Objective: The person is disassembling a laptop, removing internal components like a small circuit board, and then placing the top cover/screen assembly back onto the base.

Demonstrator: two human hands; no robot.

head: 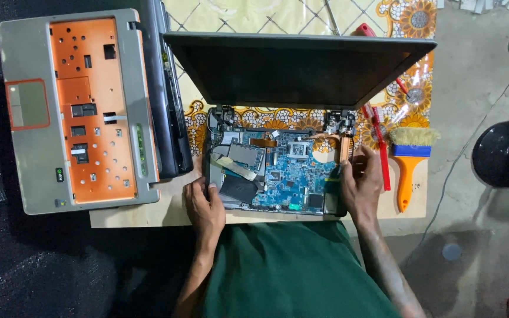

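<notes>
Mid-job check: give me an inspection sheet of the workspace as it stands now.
Surface: board under a patterned plastic sheet.
Job's things: opened laptop, blue motherboard exposed, screen raised.
Clutter: removed palmrest cover lying orange underside up at left; paintbrush and red toothbrush at right.
Grippers: left hand on the laptop's left edge; right hand on its right edge.
Cables: thin wire across the floor at right.
Surroundings: black round object on the grey floor.

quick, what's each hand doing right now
Left hand: gripping the left edge of the opened laptop base.
Right hand: gripping its right edge.
</notes>
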